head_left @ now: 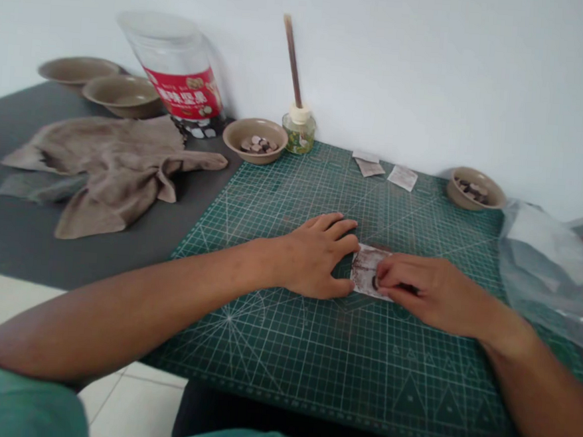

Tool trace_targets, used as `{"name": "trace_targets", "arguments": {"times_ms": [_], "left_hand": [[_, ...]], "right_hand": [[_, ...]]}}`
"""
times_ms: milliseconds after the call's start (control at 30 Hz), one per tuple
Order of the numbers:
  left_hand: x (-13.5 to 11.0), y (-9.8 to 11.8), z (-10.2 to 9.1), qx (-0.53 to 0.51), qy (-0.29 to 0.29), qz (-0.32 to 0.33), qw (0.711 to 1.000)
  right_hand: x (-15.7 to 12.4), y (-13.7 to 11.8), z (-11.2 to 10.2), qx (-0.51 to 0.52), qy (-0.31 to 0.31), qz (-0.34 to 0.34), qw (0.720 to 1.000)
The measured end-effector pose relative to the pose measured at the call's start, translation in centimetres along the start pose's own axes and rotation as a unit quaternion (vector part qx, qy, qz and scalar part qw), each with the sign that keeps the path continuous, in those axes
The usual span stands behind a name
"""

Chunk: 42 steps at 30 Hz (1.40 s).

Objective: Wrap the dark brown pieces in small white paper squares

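A small white sheet with brown smudges lies flat on the green cutting mat. My left hand rests on the mat with fingers spread, its thumb and index fingertips at the sheet's left edge. Over the sheet's right part, my right hand has its fingers pinched around a small dark piece that touches the sheet. Most of that piece is hidden by the fingers. Small round pieces sit in a tan bowl at the back left, and similar ones in another bowl at the back right.
Smudged paper squares lie near the wall. A reed diffuser stands by the left bowl. Further left are a large plastic jar, two more bowls and a crumpled brown cloth. A clear plastic bag lies at right.
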<state>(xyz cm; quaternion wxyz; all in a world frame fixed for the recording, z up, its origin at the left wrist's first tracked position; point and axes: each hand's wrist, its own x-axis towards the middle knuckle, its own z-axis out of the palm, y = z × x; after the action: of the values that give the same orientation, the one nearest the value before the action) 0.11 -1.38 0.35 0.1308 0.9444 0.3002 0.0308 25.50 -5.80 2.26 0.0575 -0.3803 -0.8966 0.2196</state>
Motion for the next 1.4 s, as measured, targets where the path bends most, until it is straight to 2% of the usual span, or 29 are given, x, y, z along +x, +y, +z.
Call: {"name": "trace_targets", "arguments": {"times_ms": [100, 200, 267, 400, 500, 600, 667, 800, 867, 967, 1033, 1167, 1233, 1333, 1400], "left_hand": [[0.0, 0.0, 0.0, 0.003, 0.003, -0.004, 1.0], [0.0, 0.0, 0.0, 0.001, 0.003, -0.005, 1.0], [0.0, 0.0, -0.1, -0.001, 0.0, -0.003, 1.0], [0.0, 0.1, -0.2, -0.002, -0.008, -0.002, 1.0], [0.0, 0.1, -0.1, -0.003, -0.003, -0.004, 1.0], [0.0, 0.0, 0.0, -0.003, 0.001, -0.007, 1.0], [0.0, 0.0, -0.1, -0.005, -0.002, -0.006, 1.0], [0.0, 0.1, -0.2, -0.005, -0.009, -0.003, 1.0], [0.0, 0.1, -0.2, -0.003, -0.005, -0.003, 1.0], [0.0, 0.1, -0.2, -0.004, -0.003, -0.008, 1.0], [0.0, 0.1, -0.2, -0.006, -0.004, -0.007, 1.0], [0.0, 0.1, -0.1, -0.004, -0.007, 0.0, 1.0], [0.0, 0.1, -0.1, -0.001, -0.007, -0.002, 1.0], [0.1, 0.1, -0.1, -0.001, -0.002, -0.007, 1.0], [0.1, 0.1, -0.1, 0.0, -0.002, -0.006, 1.0]], "right_hand": [[0.9, -0.8, 1.1, -0.063, 0.051, 0.011, 0.997], [1.4, -0.5, 1.0, -0.107, 0.097, 0.069, 0.987], [1.1, 0.0, 0.4, -0.09, 0.078, 0.074, 0.99], [0.3, -0.3, 0.3, -0.021, 0.013, 0.005, 1.0], [0.9, -0.9, 1.1, -0.052, 0.047, -0.001, 0.998], [1.4, -0.3, 0.8, -0.105, 0.1, 0.063, 0.987], [1.2, 0.2, 0.3, -0.098, 0.089, 0.073, 0.988], [0.7, -0.3, 0.4, -0.036, 0.013, 0.001, 0.999], [1.0, -0.7, 0.9, -0.059, 0.035, -0.005, 0.998], [1.5, -0.5, 1.0, -0.11, 0.093, 0.048, 0.988], [1.4, -0.1, 0.6, -0.1, 0.086, 0.064, 0.989], [0.8, -0.1, 0.5, -0.036, 0.02, 0.006, 0.999], [1.0, -0.1, 0.8, -0.049, 0.039, 0.01, 0.998], [1.5, 0.2, 0.8, -0.094, 0.095, 0.067, 0.989], [1.5, 0.4, 0.4, -0.096, 0.087, 0.075, 0.989]]}}
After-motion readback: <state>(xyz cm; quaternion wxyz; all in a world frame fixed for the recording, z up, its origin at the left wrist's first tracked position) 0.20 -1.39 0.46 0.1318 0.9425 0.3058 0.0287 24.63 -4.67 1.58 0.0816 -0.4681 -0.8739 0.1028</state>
